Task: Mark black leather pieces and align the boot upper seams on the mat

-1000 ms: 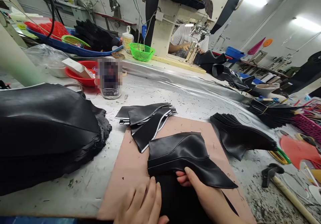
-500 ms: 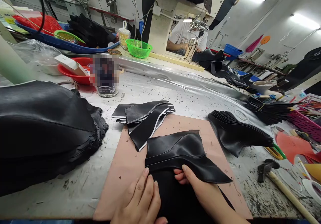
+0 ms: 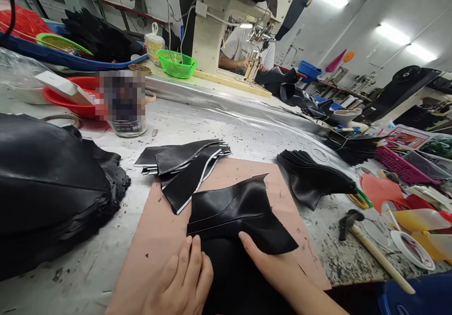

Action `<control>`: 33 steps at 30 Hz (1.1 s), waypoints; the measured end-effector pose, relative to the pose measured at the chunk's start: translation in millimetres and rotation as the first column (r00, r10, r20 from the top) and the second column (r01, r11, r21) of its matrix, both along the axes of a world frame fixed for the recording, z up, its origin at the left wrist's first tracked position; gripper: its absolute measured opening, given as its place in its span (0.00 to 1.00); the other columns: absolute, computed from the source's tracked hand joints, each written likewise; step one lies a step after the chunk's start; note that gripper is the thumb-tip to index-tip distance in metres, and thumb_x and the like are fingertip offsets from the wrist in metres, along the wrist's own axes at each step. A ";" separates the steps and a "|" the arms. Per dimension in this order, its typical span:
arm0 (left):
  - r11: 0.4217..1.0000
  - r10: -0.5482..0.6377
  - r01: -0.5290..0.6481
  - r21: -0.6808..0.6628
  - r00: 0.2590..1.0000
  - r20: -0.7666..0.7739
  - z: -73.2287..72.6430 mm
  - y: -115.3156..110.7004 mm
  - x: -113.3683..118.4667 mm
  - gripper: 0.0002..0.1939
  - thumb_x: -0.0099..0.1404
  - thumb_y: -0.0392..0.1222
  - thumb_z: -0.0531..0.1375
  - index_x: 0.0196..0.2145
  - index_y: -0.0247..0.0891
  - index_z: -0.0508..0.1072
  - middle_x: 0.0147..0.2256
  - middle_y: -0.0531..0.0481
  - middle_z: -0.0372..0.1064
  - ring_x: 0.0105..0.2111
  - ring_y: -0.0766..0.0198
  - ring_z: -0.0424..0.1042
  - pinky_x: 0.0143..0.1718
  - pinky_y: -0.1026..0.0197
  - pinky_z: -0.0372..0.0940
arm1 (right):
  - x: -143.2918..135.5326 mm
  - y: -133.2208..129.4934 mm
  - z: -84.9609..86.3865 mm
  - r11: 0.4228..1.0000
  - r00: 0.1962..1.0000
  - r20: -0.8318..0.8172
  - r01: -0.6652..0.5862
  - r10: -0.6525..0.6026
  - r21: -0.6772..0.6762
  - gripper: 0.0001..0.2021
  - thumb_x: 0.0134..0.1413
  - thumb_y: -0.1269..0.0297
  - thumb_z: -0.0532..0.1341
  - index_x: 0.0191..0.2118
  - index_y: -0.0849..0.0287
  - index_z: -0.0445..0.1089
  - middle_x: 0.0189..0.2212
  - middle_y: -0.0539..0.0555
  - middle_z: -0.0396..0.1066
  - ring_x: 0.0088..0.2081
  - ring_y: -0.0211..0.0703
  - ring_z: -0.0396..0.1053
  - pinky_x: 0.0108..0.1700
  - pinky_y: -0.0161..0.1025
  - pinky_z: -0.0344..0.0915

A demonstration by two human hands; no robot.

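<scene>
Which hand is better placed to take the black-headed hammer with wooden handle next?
Probably the right hand: it is nearer the hammer; the left hand is farther, at the shiny black piece.

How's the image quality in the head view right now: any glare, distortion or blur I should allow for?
Head view: bright sheen on the silver table cover and highlights on the black piece; dark material below it loses detail; the scene looks tilted and wide-angle stretched; the jar is partly pixelated; both hands look reasonably sharp.

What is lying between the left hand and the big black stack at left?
Only pink board and grey tabletop, with small dark scraps, in the head view.
</scene>
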State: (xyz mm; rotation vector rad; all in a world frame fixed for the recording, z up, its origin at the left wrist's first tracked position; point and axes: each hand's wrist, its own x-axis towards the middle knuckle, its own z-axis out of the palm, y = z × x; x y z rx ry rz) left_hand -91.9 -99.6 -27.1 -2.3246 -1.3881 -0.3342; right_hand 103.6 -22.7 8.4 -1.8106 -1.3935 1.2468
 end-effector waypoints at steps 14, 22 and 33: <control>0.997 0.032 -0.038 -0.074 0.997 -0.071 17.7 23.0 18.2 0.43 0.56 0.73 0.44 0.56 0.37 0.65 0.42 0.35 0.71 0.36 0.50 0.68 0.39 0.52 0.60 | 1.3 4.8 0.1 0.873 0.891 0.309 -0.415 0.333 0.256 0.08 0.54 0.61 0.57 0.28 0.54 0.73 0.25 0.53 0.72 0.27 0.48 0.70 0.32 0.41 0.65; 0.995 -0.068 0.073 -0.071 0.996 0.060 22.5 33.5 33.0 0.40 0.52 0.73 0.52 0.44 0.33 0.75 0.43 0.42 0.74 0.42 0.52 0.70 0.42 0.53 0.63 | 45.5 10.5 19.4 0.984 0.970 -0.179 -0.174 0.165 -0.040 0.15 0.47 0.54 0.59 0.35 0.58 0.75 0.27 0.52 0.73 0.29 0.44 0.69 0.27 0.35 0.64; 0.992 -0.114 0.116 -0.047 0.992 0.048 4.9 30.2 34.2 0.43 0.56 0.71 0.50 0.51 0.27 0.68 0.51 0.35 0.67 0.48 0.45 0.67 0.48 0.47 0.58 | 49.8 41.3 8.3 0.984 0.952 -0.248 -0.180 0.177 0.012 0.17 0.43 0.67 0.60 0.43 0.55 0.74 0.31 0.49 0.73 0.28 0.39 0.67 0.21 0.29 0.60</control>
